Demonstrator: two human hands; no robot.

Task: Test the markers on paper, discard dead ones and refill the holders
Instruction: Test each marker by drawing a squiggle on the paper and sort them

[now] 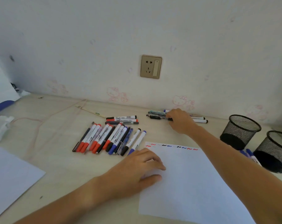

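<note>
A white test sheet (190, 183) lies in front of me, with red, black and blue squiggles along its top edge. My left hand (137, 167) rests flat on the sheet's left edge, holding nothing. A fanned row of several red, black and blue markers (108, 138) lies left of the sheet. A few more markers (122, 119) lie above that row. My right hand (179, 121) reaches to a far pile of pens and markers (156, 115) by the wall, fingers closed on a black one. Two black mesh holders (240, 131) (275, 151) lie tipped on their sides at right.
Two blue markers (250, 155) lie between the holders. A second white sheet (9, 178) sits at the near left. Crumpled white tissue (1, 128) is at the far left edge. A thin pink cord (38, 126) and a wooden stick (90, 111) cross the desk. A wall socket (151, 66) is above.
</note>
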